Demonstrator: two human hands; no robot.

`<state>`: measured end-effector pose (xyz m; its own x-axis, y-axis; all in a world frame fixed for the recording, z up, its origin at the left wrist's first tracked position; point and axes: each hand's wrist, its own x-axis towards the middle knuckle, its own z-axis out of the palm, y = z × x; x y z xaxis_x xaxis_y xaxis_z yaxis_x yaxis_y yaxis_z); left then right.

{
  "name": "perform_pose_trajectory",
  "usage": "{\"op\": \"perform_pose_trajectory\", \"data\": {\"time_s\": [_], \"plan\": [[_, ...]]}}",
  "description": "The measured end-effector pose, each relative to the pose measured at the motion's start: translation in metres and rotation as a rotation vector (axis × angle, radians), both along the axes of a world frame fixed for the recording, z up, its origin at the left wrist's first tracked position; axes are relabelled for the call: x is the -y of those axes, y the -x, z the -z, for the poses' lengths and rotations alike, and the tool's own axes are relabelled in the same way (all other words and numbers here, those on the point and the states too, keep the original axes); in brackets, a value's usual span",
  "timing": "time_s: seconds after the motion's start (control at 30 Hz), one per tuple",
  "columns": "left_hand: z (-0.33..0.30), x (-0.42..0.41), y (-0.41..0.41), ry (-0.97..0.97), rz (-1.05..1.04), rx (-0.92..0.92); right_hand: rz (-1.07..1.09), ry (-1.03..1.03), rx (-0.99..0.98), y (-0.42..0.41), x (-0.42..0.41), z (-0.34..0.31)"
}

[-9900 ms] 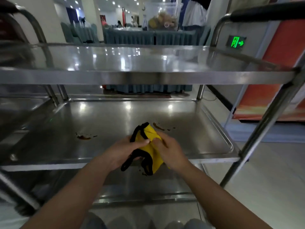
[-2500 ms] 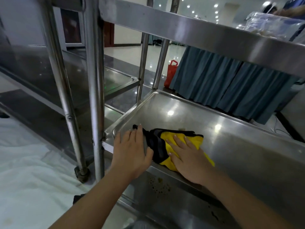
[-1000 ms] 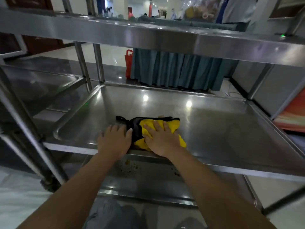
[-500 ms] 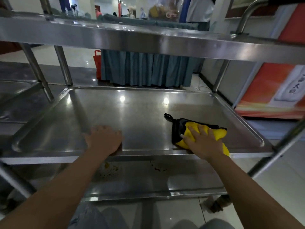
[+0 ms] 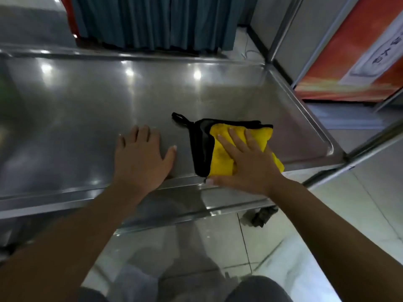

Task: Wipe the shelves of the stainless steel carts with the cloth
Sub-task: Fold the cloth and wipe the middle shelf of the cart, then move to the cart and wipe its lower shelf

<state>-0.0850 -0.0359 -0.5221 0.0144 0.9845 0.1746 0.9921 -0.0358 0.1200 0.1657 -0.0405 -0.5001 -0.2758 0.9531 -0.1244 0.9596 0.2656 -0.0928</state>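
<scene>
**Right hand flat on the cloth, left hand flat on the steel**

Right hand [image 5: 246,162] lies open, fingers straight and spread, pressing down on the cloth [image 5: 220,153] near the front edge of the cart's middle shelf [image 5: 87,110]. Much of the yellow cloth is hidden under the palm; only its yellow left part, a strip past the fingertips and a corner behind the wrist show. Its black edging is folded over on the left side, and a thin black loop [image 5: 178,117] trails off the far left corner onto the bare steel. The cloth sits right of the shelf's middle, well short of the raised right rim.

Left hand [image 5: 141,158] rests open and flat on the shelf just beside the cloth, apart from it, thumb pointing toward the black edge.

Below, a lower shelf [image 5: 218,205] shows only as a blurred strip. A dark caster [image 5: 261,216] beneath the right corner is hard to make out. Behind the cart hang blue-grey table skirts [image 5: 152,22], cut off at the top; an orange banner [image 5: 353,62] at right carries lettering too blurred to read.
</scene>
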Motion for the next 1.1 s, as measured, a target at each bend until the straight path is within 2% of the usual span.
{"op": "perform_pose_trajectory", "data": {"time_s": [0.17, 0.23, 0.37, 0.47, 0.53, 0.77, 0.9, 1.1], "plan": [[-0.015, 0.01, -0.002, 0.158, -0.01, 0.062, -0.056, 0.032, -0.004, 0.012, 0.016, -0.032], [-0.029, 0.025, -0.007, 0.303, 0.026, 0.108, 0.037, 0.112, -0.102, 0.022, 0.027, -0.049], [-0.087, 0.08, -0.019, 0.572, 0.044, 0.375, 0.261, 0.345, -0.31, 0.03, 0.061, -0.107], [-0.151, 0.128, -0.017, 0.707, 0.065, 0.4, 0.38, 0.456, -0.398, 0.026, 0.094, -0.17], [-0.202, 0.154, -0.016, 0.756, 0.085, 0.424, 0.505, 0.523, -0.567, 0.022, 0.122, -0.222], [-0.407, 0.169, -0.035, 0.702, 0.277, 0.898, 0.671, 0.571, -0.982, -0.007, 0.194, -0.433], [-0.495, 0.147, -0.078, 0.685, 0.401, 0.974, 0.687, 0.488, -1.239, -0.046, 0.207, -0.516], [-0.575, 0.132, -0.208, 0.557, 0.482, 1.037, 0.654, 0.417, -1.541, -0.146, 0.213, -0.591]]}}
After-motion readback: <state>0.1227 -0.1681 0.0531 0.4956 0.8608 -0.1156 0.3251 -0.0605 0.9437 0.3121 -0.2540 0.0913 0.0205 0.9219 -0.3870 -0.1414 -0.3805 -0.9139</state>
